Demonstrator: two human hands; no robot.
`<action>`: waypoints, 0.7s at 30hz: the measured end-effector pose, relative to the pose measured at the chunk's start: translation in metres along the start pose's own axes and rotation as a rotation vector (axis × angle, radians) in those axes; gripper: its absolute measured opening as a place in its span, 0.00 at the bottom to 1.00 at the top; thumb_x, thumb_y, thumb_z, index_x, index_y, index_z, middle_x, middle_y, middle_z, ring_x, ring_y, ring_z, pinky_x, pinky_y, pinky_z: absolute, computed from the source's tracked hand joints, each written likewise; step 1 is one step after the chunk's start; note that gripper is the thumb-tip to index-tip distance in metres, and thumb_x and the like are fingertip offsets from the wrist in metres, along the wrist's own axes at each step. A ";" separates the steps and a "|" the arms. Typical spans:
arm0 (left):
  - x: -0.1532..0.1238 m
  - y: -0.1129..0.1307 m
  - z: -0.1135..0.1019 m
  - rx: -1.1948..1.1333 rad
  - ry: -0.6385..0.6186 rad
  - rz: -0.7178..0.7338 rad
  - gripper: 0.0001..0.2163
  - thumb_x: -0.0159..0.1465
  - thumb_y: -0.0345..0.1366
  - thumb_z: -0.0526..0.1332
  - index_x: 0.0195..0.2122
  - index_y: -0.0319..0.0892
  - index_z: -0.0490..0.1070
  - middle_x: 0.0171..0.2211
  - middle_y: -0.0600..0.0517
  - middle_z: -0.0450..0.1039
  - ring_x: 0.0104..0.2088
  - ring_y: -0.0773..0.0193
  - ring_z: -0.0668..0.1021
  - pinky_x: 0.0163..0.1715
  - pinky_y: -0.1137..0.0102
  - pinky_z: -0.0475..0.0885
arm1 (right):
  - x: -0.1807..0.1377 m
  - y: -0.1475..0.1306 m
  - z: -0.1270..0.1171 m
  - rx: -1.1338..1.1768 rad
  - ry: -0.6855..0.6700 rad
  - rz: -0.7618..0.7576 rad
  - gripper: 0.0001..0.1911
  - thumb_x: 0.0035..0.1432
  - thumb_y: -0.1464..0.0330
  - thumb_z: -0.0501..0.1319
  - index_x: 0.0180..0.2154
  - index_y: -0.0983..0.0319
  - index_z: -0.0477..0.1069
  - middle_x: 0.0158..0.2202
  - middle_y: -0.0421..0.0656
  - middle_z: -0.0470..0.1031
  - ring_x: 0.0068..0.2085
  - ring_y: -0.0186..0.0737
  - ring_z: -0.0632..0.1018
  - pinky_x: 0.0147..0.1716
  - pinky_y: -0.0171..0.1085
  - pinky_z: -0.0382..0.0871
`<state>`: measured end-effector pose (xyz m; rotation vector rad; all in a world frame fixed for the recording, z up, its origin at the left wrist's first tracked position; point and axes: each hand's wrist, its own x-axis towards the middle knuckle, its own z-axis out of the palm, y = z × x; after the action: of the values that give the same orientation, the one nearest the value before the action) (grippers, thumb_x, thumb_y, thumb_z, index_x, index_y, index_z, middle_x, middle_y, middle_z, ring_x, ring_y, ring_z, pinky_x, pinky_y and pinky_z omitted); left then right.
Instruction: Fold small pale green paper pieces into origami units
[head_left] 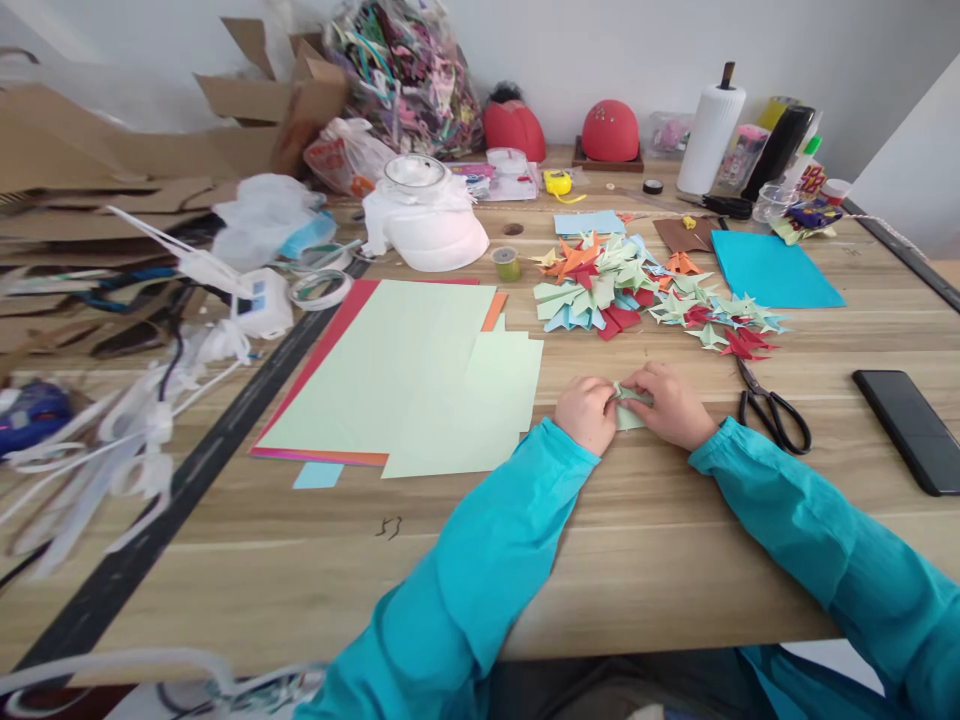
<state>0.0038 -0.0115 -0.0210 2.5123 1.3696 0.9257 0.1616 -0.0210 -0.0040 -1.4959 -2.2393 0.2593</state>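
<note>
Between my two hands is a small piece of pale green paper (pixel 631 416), partly folded, low over the wooden table. My left hand (pixel 587 412) pinches its left edge, fingers closed. On the other side, my right hand (pixel 670 404) is closed on its upper right part with thumb and fingertips. My fingers hide some of the folds. Just beyond lies a pile of folded paper cranes (pixel 637 280) in green, red, orange and blue. Black-handled scissors (pixel 776 415) rest to the right of my right hand. Large pale green sheets (pixel 390 370) are stacked to the left.
A black phone (pixel 907 430) lies at the right edge. Blue paper (pixel 776 270) and a green spool (pixel 507 264) sit farther back. Cords and a white power strip (pixel 262 303) crowd the left, near cardboard boxes (pixel 150 150). Red domed objects (pixel 610 131) stand by the wall.
</note>
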 end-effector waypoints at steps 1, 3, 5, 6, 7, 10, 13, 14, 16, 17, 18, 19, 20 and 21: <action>0.000 -0.001 0.000 0.011 0.003 0.022 0.06 0.55 0.28 0.57 0.30 0.39 0.73 0.32 0.48 0.74 0.35 0.61 0.74 0.37 0.67 0.71 | -0.001 -0.001 0.000 -0.022 -0.004 -0.005 0.10 0.52 0.67 0.59 0.38 0.63 0.72 0.32 0.45 0.69 0.35 0.40 0.70 0.36 0.36 0.62; 0.000 -0.002 0.000 0.046 -0.003 0.080 0.06 0.56 0.28 0.56 0.29 0.39 0.73 0.32 0.48 0.75 0.34 0.61 0.74 0.37 0.67 0.71 | -0.002 -0.003 -0.001 -0.071 -0.014 -0.017 0.11 0.54 0.66 0.57 0.39 0.63 0.73 0.34 0.46 0.69 0.36 0.40 0.70 0.37 0.36 0.62; 0.000 -0.004 0.000 0.087 -0.028 0.145 0.07 0.57 0.27 0.55 0.29 0.38 0.73 0.31 0.48 0.74 0.33 0.62 0.73 0.36 0.67 0.70 | -0.003 -0.006 -0.002 -0.121 -0.027 -0.020 0.12 0.55 0.66 0.56 0.39 0.62 0.73 0.35 0.46 0.69 0.37 0.40 0.70 0.37 0.35 0.61; 0.001 -0.004 -0.001 0.104 -0.047 0.178 0.08 0.57 0.27 0.54 0.29 0.38 0.73 0.31 0.48 0.74 0.33 0.62 0.73 0.36 0.67 0.70 | -0.004 -0.008 -0.003 -0.143 -0.034 -0.017 0.12 0.56 0.66 0.55 0.40 0.62 0.73 0.35 0.46 0.69 0.37 0.40 0.70 0.36 0.35 0.61; 0.002 -0.005 -0.002 0.120 -0.070 0.211 0.08 0.57 0.26 0.54 0.29 0.37 0.73 0.31 0.48 0.74 0.33 0.62 0.72 0.36 0.67 0.70 | -0.004 -0.010 -0.004 -0.164 -0.042 -0.014 0.12 0.56 0.66 0.54 0.40 0.62 0.72 0.35 0.46 0.68 0.37 0.39 0.70 0.36 0.35 0.61; 0.004 -0.005 -0.006 0.168 -0.147 0.299 0.09 0.57 0.25 0.53 0.28 0.37 0.72 0.30 0.47 0.72 0.33 0.62 0.71 0.36 0.68 0.69 | -0.006 -0.015 -0.006 -0.225 -0.066 -0.009 0.12 0.57 0.66 0.53 0.40 0.61 0.72 0.36 0.45 0.68 0.36 0.39 0.70 0.33 0.34 0.59; 0.005 -0.004 -0.010 0.212 -0.200 0.342 0.11 0.59 0.25 0.50 0.28 0.36 0.72 0.29 0.47 0.71 0.33 0.62 0.70 0.36 0.68 0.68 | -0.006 -0.019 -0.008 -0.293 -0.080 -0.024 0.13 0.59 0.67 0.50 0.37 0.61 0.72 0.35 0.46 0.68 0.34 0.39 0.69 0.30 0.35 0.57; 0.006 -0.004 -0.010 0.222 -0.213 0.350 0.11 0.59 0.25 0.50 0.29 0.36 0.72 0.28 0.46 0.71 0.33 0.62 0.70 0.36 0.68 0.68 | -0.006 -0.020 -0.008 -0.308 -0.080 -0.028 0.14 0.60 0.67 0.49 0.35 0.61 0.72 0.34 0.46 0.68 0.34 0.38 0.69 0.30 0.36 0.56; 0.006 -0.004 -0.011 0.237 -0.236 0.363 0.11 0.60 0.25 0.49 0.29 0.36 0.72 0.28 0.46 0.70 0.33 0.62 0.70 0.36 0.67 0.68 | -0.006 -0.020 -0.008 -0.313 -0.076 -0.029 0.15 0.61 0.69 0.47 0.33 0.62 0.72 0.34 0.47 0.68 0.33 0.38 0.68 0.30 0.36 0.56; 0.006 -0.004 -0.011 0.244 -0.245 0.366 0.12 0.60 0.25 0.49 0.29 0.36 0.72 0.28 0.46 0.70 0.33 0.62 0.70 0.36 0.67 0.68 | -0.006 -0.019 -0.007 -0.307 -0.076 -0.027 0.16 0.61 0.69 0.47 0.32 0.62 0.72 0.34 0.47 0.68 0.33 0.38 0.68 0.30 0.36 0.55; 0.007 -0.004 -0.011 0.249 -0.254 0.369 0.12 0.60 0.26 0.49 0.30 0.36 0.72 0.29 0.46 0.70 0.33 0.62 0.70 0.36 0.67 0.68 | -0.006 -0.019 -0.007 -0.298 -0.079 -0.024 0.16 0.61 0.69 0.47 0.32 0.62 0.72 0.34 0.47 0.68 0.33 0.37 0.68 0.30 0.36 0.56; 0.007 -0.004 -0.011 0.254 -0.262 0.372 0.12 0.60 0.26 0.48 0.30 0.36 0.72 0.29 0.45 0.70 0.33 0.61 0.69 0.36 0.67 0.67 | -0.005 -0.018 -0.007 -0.290 -0.081 -0.021 0.16 0.61 0.68 0.47 0.32 0.62 0.72 0.34 0.46 0.68 0.33 0.37 0.68 0.30 0.35 0.56; 0.007 -0.004 -0.011 0.258 -0.269 0.373 0.12 0.60 0.26 0.48 0.30 0.36 0.72 0.29 0.45 0.70 0.33 0.61 0.69 0.36 0.67 0.67 | -0.005 -0.017 -0.006 -0.284 -0.083 -0.017 0.16 0.61 0.68 0.47 0.33 0.62 0.73 0.34 0.46 0.68 0.33 0.37 0.69 0.30 0.35 0.56; 0.007 -0.004 -0.012 0.260 -0.278 0.374 0.12 0.60 0.25 0.48 0.30 0.35 0.72 0.29 0.45 0.70 0.34 0.61 0.69 0.36 0.66 0.67 | -0.005 -0.017 -0.006 -0.278 -0.083 -0.012 0.16 0.61 0.68 0.47 0.33 0.62 0.73 0.34 0.46 0.68 0.33 0.37 0.69 0.30 0.35 0.56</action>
<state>-0.0027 -0.0059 -0.0101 3.0208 1.0121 0.4370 0.1521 -0.0327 0.0065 -1.6358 -2.4292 0.0047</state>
